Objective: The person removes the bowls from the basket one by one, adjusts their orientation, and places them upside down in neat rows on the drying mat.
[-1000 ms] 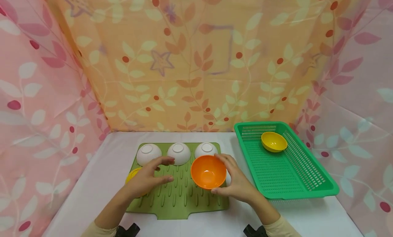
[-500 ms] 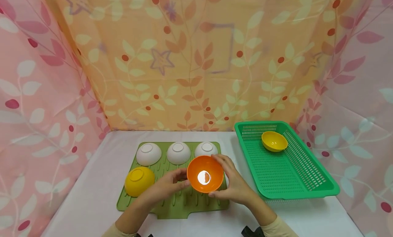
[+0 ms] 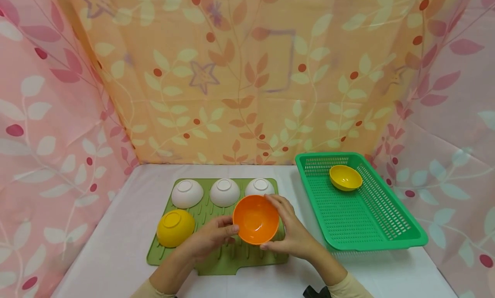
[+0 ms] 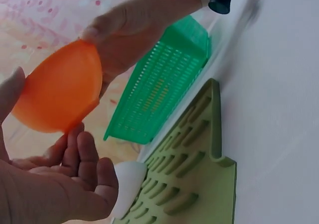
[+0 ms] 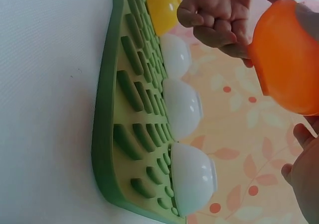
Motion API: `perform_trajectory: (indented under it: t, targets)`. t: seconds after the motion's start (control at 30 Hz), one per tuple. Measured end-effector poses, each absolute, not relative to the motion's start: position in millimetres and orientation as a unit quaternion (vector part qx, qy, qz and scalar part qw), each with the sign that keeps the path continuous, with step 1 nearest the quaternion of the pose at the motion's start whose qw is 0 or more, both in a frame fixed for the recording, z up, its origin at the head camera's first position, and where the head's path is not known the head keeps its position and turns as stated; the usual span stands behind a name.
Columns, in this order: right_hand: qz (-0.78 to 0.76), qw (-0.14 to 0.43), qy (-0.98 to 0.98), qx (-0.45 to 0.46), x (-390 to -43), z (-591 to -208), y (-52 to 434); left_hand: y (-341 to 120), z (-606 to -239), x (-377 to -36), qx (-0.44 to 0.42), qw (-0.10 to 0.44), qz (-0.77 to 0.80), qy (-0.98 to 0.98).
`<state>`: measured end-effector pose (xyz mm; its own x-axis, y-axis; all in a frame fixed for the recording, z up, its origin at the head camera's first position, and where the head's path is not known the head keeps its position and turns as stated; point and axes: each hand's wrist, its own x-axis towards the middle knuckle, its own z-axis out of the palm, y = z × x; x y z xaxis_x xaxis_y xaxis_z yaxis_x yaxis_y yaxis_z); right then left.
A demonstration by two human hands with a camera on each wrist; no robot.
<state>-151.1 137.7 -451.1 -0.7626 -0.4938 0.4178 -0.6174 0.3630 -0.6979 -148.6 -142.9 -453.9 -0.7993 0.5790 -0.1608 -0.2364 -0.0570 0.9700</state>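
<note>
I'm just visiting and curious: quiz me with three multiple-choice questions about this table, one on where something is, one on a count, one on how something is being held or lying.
1. Where is the upright yellow bowl?
A. in the green basket
B. on the green mat
C. under the orange bowl

2. How many white bowls are on the mat?
A. one
B. three
C. five

3. How is the orange bowl?
A. lying upside down on the mat
B. stacked in the basket
C. held up by both hands

Answers:
1 A: the yellow bowl sits in the green basket.
2 B: three white bowls line the green mat's far edge.
3 C: the left hand and right hand hold the orange bowl above the mat.
</note>
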Motion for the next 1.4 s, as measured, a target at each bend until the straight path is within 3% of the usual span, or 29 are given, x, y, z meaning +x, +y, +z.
perform_trajectory:
  t: [0.33,0.7,1.0,1.4]
  targets:
    - [0.483,0.060,-0.818,0.305,-155,-449,143,-145,-442,-147,0.079,0.189,0.727,0.655]
    - [0.523,-0.032,-0.817,0.241,-155,-446,144,-147,-436,-145,0.140,0.038,0.576,0.805]
    - [0.529,-0.087,-0.813,0.228,-155,-450,138,-143,-439,-141,0.256,-0.082,0.452,0.851]
    - [0.523,-0.113,-0.819,0.207,-156,-454,136,-139,-441,-138,0.329,-0.122,0.391,0.851]
